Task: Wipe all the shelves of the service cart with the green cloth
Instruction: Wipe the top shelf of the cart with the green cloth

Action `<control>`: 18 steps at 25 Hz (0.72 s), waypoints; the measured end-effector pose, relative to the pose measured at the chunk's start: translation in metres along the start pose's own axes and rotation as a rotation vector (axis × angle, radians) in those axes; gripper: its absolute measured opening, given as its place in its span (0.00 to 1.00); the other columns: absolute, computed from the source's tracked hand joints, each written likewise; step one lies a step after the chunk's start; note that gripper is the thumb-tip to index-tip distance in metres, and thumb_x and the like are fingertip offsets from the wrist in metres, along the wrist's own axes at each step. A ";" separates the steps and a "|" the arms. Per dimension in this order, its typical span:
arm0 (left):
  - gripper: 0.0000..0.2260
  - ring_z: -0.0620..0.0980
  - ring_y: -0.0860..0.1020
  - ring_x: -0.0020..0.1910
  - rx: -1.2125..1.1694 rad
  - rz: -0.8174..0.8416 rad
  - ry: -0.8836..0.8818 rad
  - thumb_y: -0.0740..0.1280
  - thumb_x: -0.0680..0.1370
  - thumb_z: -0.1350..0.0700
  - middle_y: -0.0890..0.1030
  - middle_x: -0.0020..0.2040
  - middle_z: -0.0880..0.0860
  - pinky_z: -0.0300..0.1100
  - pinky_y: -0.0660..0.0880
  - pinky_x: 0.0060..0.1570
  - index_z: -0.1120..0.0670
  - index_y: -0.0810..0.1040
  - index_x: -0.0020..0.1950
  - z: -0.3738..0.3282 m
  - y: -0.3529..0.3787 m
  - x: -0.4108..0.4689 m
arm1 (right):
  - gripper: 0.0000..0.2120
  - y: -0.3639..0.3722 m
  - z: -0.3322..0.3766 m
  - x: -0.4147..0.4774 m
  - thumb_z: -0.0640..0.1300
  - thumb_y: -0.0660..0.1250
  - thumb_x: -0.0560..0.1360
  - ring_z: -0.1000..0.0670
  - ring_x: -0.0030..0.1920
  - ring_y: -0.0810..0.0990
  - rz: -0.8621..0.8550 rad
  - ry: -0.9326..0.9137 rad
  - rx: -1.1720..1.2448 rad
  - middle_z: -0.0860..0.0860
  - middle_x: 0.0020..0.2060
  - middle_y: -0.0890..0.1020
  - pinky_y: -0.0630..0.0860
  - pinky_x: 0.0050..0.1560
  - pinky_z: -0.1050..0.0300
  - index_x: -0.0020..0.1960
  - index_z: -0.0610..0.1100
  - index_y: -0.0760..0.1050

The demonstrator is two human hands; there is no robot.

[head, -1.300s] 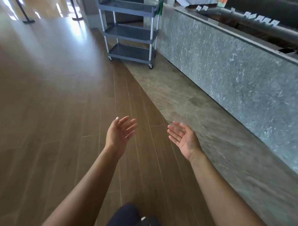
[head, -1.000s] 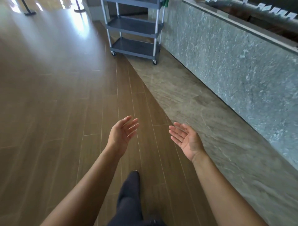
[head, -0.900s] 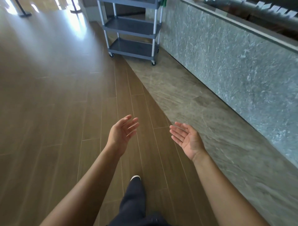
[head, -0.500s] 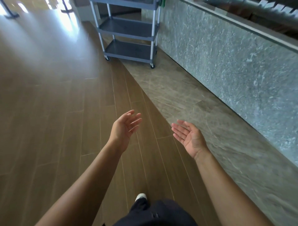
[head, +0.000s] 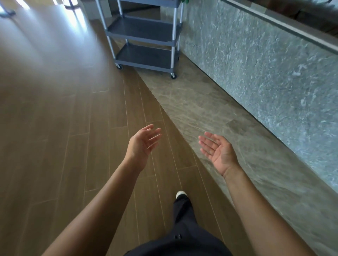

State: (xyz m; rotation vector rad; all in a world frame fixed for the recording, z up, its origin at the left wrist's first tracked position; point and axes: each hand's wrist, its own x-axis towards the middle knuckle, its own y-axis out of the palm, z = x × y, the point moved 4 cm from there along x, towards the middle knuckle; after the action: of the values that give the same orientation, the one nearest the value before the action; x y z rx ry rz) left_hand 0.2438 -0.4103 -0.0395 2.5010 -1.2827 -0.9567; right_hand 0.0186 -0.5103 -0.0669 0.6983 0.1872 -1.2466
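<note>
The grey service cart (head: 144, 41) stands ahead at the top centre, on castors, beside the stone counter. Its middle and bottom shelves show; the top shelf is cut off by the frame edge. A scrap of the green cloth (head: 185, 1) peeks out at the cart's top right corner. My left hand (head: 143, 142) and my right hand (head: 217, 149) are held out in front of me over the floor, fingers straight, palms turned toward each other, holding nothing. Both are well short of the cart.
A grey-green stone counter front (head: 265, 69) runs along the right, with a stone floor strip (head: 210, 113) at its foot. Wooden floor (head: 54, 118) spreads to the left. My dark trouser leg and white shoe tip (head: 180, 193) step forward below.
I have walked toward the cart, which now looks nearer and larger. My foot has swung forward. Both hands stay held out with nothing in them.
</note>
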 end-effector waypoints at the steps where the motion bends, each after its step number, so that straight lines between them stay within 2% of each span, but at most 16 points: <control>1: 0.13 0.58 0.78 0.61 0.002 -0.005 0.003 0.58 0.79 0.59 0.82 0.56 0.57 0.49 0.71 0.61 0.56 0.76 0.61 -0.005 0.008 0.014 | 0.15 0.001 0.010 0.015 0.48 0.57 0.78 0.48 0.57 0.81 0.006 0.005 -0.003 0.46 0.53 0.84 0.73 0.59 0.50 0.58 0.44 0.77; 6: 0.13 0.57 0.78 0.61 -0.022 -0.031 0.012 0.59 0.79 0.58 0.83 0.55 0.56 0.49 0.70 0.63 0.55 0.76 0.62 -0.026 0.053 0.084 | 0.14 0.001 0.065 0.090 0.48 0.57 0.78 0.48 0.56 0.81 0.025 0.019 -0.025 0.46 0.52 0.84 0.73 0.59 0.51 0.55 0.45 0.78; 9: 0.13 0.55 0.79 0.59 -0.041 -0.035 0.018 0.59 0.79 0.58 0.83 0.53 0.54 0.47 0.71 0.60 0.55 0.76 0.62 -0.034 0.076 0.117 | 0.13 -0.001 0.091 0.128 0.48 0.57 0.78 0.48 0.57 0.81 0.031 0.018 -0.033 0.46 0.52 0.84 0.73 0.57 0.52 0.54 0.46 0.78; 13: 0.13 0.53 0.80 0.55 -0.047 -0.041 0.026 0.59 0.79 0.58 0.84 0.52 0.54 0.45 0.72 0.58 0.55 0.76 0.62 -0.047 0.093 0.155 | 0.14 0.004 0.111 0.171 0.48 0.57 0.78 0.48 0.57 0.80 0.028 0.037 -0.031 0.46 0.52 0.84 0.74 0.55 0.52 0.55 0.45 0.78; 18: 0.13 0.54 0.80 0.55 -0.050 -0.039 0.021 0.58 0.80 0.58 0.84 0.53 0.54 0.46 0.72 0.57 0.55 0.76 0.62 -0.070 0.100 0.219 | 0.14 0.025 0.125 0.231 0.48 0.57 0.78 0.48 0.57 0.80 0.027 0.051 -0.020 0.46 0.52 0.84 0.73 0.56 0.52 0.56 0.47 0.78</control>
State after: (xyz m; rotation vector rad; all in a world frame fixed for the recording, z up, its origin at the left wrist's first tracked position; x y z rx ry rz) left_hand 0.3129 -0.6515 -0.0444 2.5006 -1.1930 -0.9568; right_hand 0.0893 -0.7645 -0.0736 0.7139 0.2309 -1.2006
